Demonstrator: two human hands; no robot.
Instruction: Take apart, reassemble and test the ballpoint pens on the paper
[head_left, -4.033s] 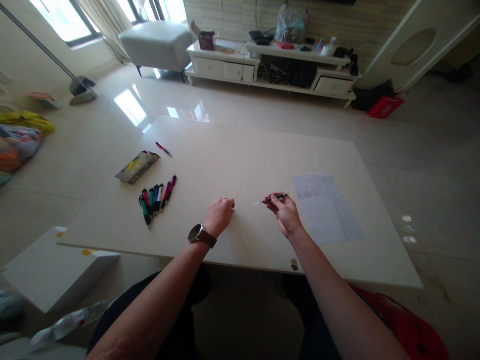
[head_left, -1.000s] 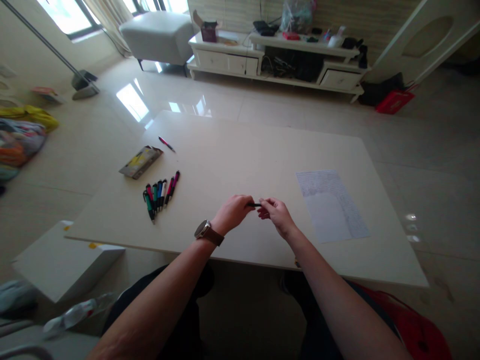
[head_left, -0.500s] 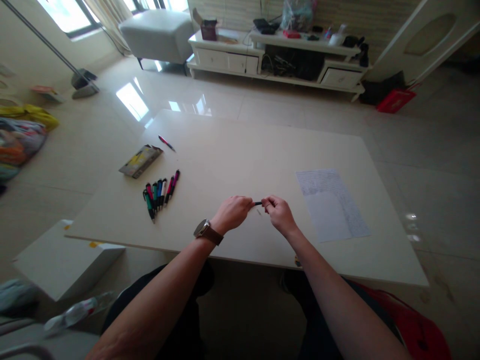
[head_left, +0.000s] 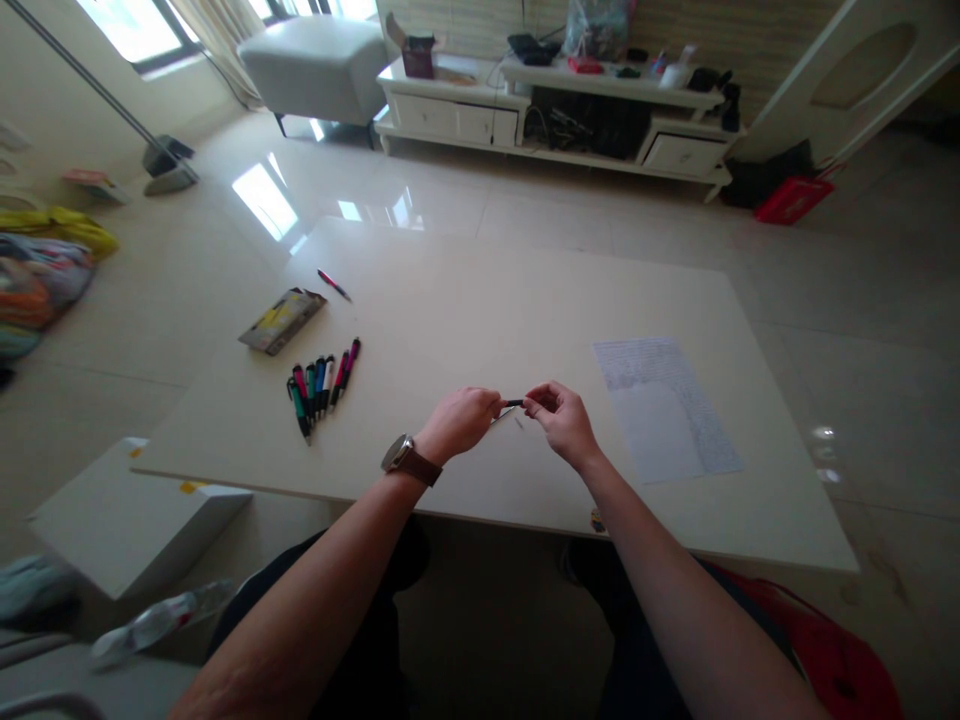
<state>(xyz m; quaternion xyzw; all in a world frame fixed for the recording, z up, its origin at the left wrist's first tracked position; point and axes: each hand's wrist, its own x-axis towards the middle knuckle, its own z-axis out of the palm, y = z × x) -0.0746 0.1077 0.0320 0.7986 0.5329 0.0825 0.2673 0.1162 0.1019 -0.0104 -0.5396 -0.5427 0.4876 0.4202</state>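
Note:
Over the table's near middle, both hands meet at a short black pen [head_left: 514, 403]. My left hand [head_left: 463, 420], with a watch [head_left: 397, 453] on its wrist, is closed on the pen's left end. The fingertips of my right hand [head_left: 559, 420] pinch its right end. Much of the pen is hidden by the fingers. A thin dark rod [head_left: 502, 415] shows slanting just below the left fingertips; whether it lies on the table or is held, I cannot tell. Close by lies a tiny thin piece [head_left: 519, 424]. Several coloured pens [head_left: 321, 388] lie side by side to the left.
A single pen [head_left: 334, 285] lies beyond an opened cardboard box [head_left: 283, 322] at the left of the white table [head_left: 480, 300]. A written sheet of paper [head_left: 664, 410] is on the right. A small colourful object [head_left: 597, 520] sits at the near edge, beside my right forearm.
The thin dark rod now shows below my left fingertips. My left hand has shifted slightly left and my right hand has risen a little, both still at the black pen.

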